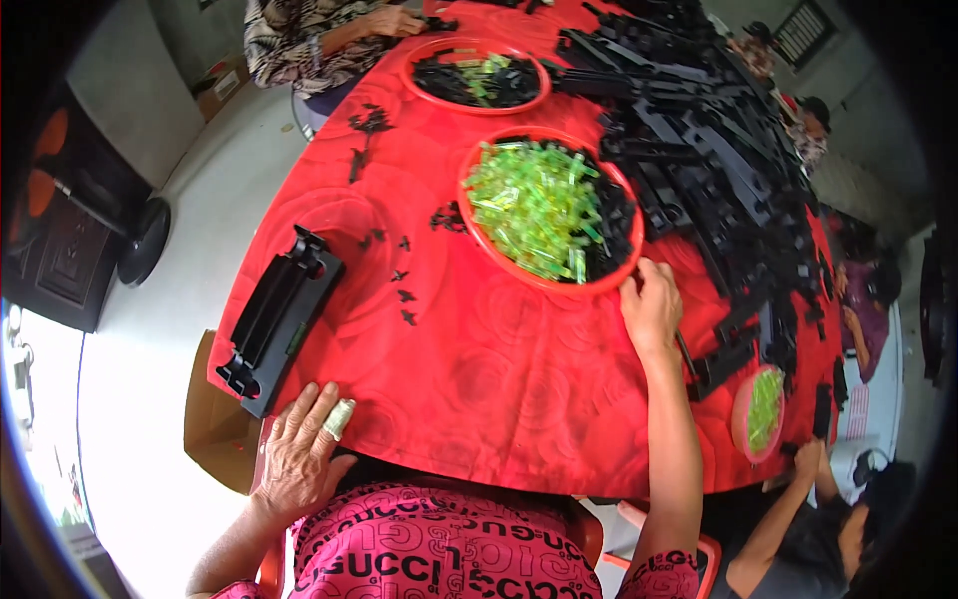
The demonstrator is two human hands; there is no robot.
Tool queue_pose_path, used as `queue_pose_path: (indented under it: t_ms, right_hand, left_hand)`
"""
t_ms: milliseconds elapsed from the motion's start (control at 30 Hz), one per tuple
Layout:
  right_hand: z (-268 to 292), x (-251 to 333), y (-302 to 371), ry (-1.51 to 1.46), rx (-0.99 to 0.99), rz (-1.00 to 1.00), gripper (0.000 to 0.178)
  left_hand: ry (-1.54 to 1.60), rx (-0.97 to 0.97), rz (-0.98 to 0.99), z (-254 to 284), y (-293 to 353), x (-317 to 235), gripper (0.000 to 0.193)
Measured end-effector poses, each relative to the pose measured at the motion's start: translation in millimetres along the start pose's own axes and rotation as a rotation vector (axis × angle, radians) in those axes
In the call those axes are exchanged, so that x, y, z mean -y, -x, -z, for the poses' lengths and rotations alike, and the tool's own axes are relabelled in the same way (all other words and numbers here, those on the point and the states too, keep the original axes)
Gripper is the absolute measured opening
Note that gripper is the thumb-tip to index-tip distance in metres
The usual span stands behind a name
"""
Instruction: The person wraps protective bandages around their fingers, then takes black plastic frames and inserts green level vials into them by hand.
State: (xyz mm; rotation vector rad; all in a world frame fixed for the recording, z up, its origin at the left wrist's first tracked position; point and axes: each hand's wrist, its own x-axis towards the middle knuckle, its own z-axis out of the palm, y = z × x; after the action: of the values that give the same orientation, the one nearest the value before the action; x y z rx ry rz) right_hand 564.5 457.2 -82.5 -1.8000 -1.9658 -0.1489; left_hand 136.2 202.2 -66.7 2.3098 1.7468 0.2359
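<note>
My left hand (304, 439) lies flat at the near left table edge, fingers stretched out, with a pale wrapping round one finger. It holds nothing. Just beyond its fingertips is a long black plastic housing (284, 324), lying at a slant. My right hand (654, 304) is at the near right rim of a red plastic basin (544, 287), its fingers curled against the rim. Inside the basin, a heap of clear green-yellow plastic pieces (529, 205) covers the left and middle, and small black parts (616, 225) show along the right side.
Small black clips (404, 297) lie scattered left of the basin on the red tablecloth (449, 369). A second red basin (477, 103) stands farther back. Black housings (699, 130) are piled at the right. A small pink basin (763, 414) sits near another person's hands (808, 459). Other people sit round the table.
</note>
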Motion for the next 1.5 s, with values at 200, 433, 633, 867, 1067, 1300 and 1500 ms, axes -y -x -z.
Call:
queue_pose_path:
  t_ms: [200,433,633,867,1067,1300,1500]
  right_hand:
    - [4,-17,-9,0.040,0.032,0.050,0.017]
    - [43,-1,-7,-0.157,-0.010,-0.006,0.016]
    - [19,29,-42,-0.376,0.049,0.098,0.028]
    - [60,31,45,-0.283,-0.017,0.214,0.027]
    - [93,-12,127,-0.182,-0.023,0.023,0.027]
    - [101,-78,82,0.415,-0.101,-0.378,0.062]
    - [103,-100,74,0.414,0.076,-0.502,0.068]
  left_hand:
    - [0.064,-0.040,0.009,-1,-3,7,0.068]
    - [0.087,-0.110,0.067,-2,-7,4,0.056]
    - [0.079,-0.143,0.030,-6,-13,2,0.057]
    - [0.272,-0.384,0.183,-14,-10,9,0.052]
    - [0.193,-0.370,0.102,-8,-14,8,0.050]
    - [0.201,-0.214,-0.035,-7,-43,-18,0.050]
    - [0.090,-0.192,-0.024,-11,-40,-29,0.054]
